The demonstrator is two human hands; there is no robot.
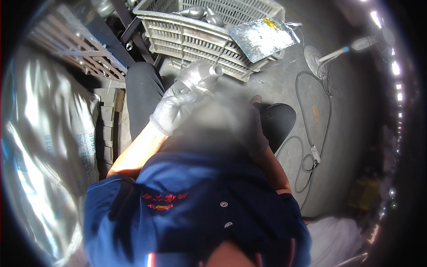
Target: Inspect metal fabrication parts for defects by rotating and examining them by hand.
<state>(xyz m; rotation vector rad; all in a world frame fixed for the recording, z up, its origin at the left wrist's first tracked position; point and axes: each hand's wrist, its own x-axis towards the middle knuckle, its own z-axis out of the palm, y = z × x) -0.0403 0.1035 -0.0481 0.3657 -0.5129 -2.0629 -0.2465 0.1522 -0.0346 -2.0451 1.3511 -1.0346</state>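
Observation:
My left hand (pixel 173 108), in a pale grey glove, is closed around a grey metal casting (pixel 199 73) with a rounded body and a short round neck. The neck, with a hole in its end, points to the right. A thin pale strip (pixel 204 90) shows just below the casting; what it belongs to is unclear. To the right of it, my right hand (pixel 247 120) wears a glove and lies in shadow. A hazy smear covers its fingers, so neither their pose nor anything in them can be made out.
A grey slatted plastic crate (pixel 191 40) with several similar castings (pixel 194 12) stands ahead. A silvery sheet (pixel 264 39) hangs over its right corner. A fan-like stand (pixel 316 60) and a cable (pixel 329 120) lie right; a large white sack (pixel 49 147) and metal rack (pixel 80 40) stand left.

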